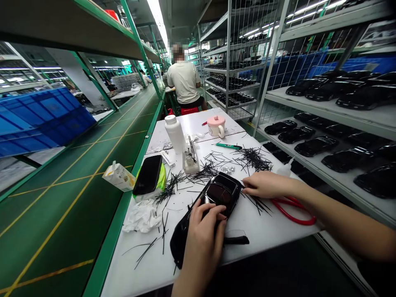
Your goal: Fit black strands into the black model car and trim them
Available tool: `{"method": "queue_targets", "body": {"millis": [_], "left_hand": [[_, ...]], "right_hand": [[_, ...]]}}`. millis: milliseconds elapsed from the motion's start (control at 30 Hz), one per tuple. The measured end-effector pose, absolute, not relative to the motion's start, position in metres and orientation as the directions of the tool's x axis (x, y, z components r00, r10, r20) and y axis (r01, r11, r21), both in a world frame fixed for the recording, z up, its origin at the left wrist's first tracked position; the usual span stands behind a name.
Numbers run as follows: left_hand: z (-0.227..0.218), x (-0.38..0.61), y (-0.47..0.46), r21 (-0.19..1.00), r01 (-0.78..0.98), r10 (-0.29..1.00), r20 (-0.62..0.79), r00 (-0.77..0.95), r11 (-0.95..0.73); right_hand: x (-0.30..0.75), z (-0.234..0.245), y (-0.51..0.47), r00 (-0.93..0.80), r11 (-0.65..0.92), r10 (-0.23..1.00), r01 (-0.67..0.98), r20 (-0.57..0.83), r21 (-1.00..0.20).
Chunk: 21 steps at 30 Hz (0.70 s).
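Observation:
A glossy black model car (221, 187) lies at a slant near the front of the white table. My left hand (206, 231) is over its side and roof, fingers bent around the body and steadying it. A black door-like part with a clear pane (236, 240) sticks out from the car's near side. At the car's far end my right hand (262, 185) is closed, thumb and fingers pinched together by the body's corner; what they hold, if anything, is too small to make out. Thin black strips (252, 159) are scattered around the car and beneath my right hand.
Red-handled tool (293, 210) lies beside my right forearm. Farther back stand a white bottle (175, 134), a pink-lidded mug (215, 125) and a green pen (229, 146). A phone (149, 174) and crumpled tissue (142, 216) lie left, by a green conveyor (93, 165). Racks of cars (321, 103) stand right.

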<state>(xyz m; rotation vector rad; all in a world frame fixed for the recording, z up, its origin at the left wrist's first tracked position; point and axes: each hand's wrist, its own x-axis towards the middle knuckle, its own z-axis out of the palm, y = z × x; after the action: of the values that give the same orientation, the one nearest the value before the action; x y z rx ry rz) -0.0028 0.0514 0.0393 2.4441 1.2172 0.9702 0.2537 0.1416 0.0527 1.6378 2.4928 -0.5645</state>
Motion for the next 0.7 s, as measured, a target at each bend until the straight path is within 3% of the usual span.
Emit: {"method": "queue_targets", "body": {"millis": [233,467,700], "left_hand": [[0.035,-0.005,0.05,0.453,0.624,0.769,0.442,0.463,-0.636],[0.034,-0.003,0.049,0.405,0.64,0.749,0.469,0.468,-0.653],[0.033,-0.003,0.047,0.385,0.641,0.737,0.481,0.474,-0.664]], "right_hand": [[0.257,0.048,0.2,-0.27,0.236,0.943,0.955,-0.194,-0.179],[0.244,0.035,0.21,-0.134,0.109,0.97,0.985,-0.202,-0.131],[0.243,0.032,0.215,-0.114,0.077,0.971,0.981,-0.209,-0.178]]}}
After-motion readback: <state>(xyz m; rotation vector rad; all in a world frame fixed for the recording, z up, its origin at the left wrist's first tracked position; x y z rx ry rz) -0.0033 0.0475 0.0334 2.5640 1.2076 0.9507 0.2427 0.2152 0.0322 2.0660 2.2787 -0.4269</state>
